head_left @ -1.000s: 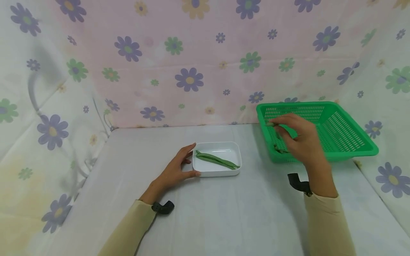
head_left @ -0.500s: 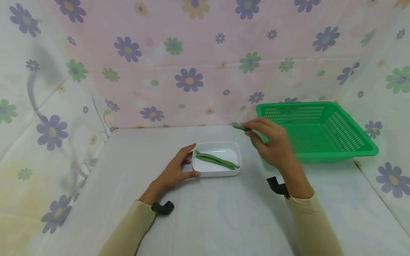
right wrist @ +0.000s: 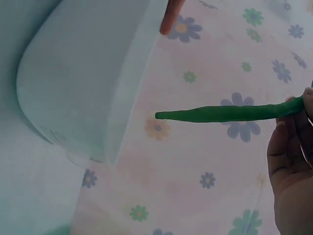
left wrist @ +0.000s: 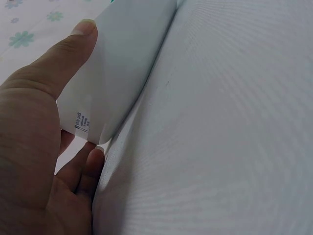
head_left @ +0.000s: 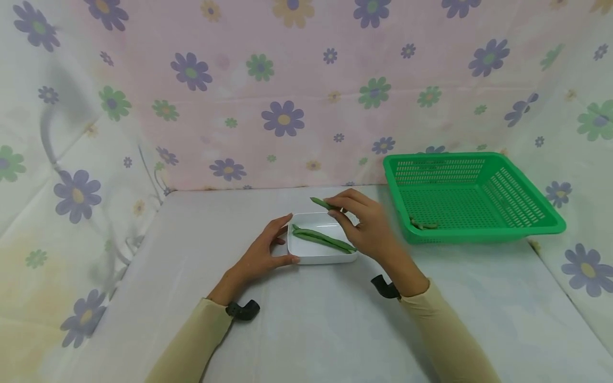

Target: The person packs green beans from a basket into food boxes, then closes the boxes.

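A small white rectangular dish [head_left: 328, 260] stands on the table, and a few green beans [head_left: 318, 237] lie slantwise in it. My left hand [head_left: 261, 256] holds the dish by its left end, thumb at the near corner and index finger at the far one. The left wrist view shows the thumb [left wrist: 73, 51] against the dish's outer wall. Thumb and fingers of my right hand [head_left: 366, 226] pinch one green bean [right wrist: 210, 114] by its end. That bean is raised over the dish's far rim, its free tip pointing left.
A green plastic basket [head_left: 483, 232] with slotted walls stands at the back right. Several short green-brown pieces [head_left: 424, 226] lie in its near left corner. White cloth covers the table [head_left: 306, 330], and a flowered curtain [head_left: 297, 159] hangs behind and at both sides.
My right hand has moved left from the basket to above the dish, carrying the pinched green bean. The left hand and the dish have stayed in place.
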The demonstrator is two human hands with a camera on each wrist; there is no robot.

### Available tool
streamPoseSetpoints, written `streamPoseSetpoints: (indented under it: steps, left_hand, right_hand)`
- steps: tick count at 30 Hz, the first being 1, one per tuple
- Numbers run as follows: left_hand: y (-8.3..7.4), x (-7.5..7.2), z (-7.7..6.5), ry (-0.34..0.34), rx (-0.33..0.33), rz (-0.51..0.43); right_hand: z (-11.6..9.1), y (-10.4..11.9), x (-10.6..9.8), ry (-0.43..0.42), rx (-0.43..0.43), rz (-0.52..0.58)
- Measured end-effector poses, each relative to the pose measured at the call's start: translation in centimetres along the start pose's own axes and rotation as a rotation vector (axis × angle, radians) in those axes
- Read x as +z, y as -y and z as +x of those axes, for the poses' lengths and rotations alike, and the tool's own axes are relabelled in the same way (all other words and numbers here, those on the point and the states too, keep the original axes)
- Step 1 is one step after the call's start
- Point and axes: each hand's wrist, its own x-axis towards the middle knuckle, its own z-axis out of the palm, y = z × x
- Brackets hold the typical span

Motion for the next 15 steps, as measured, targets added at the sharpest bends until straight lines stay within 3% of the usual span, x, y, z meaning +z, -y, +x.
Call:
streamPoseSetpoints:
  steps: [7,15]
  left_hand:
    - [0.2,0.0,0.1,0.003,0.02,0.006]
    - [0.3,-0.1,0.2,0.002,0.035,-0.001]
  right_hand:
    - [-1.1,-1.3,2.4,0.017,0.061,0.022]
    - [-2.3,-2.3,4.3,0.139,0.156,-0.012]
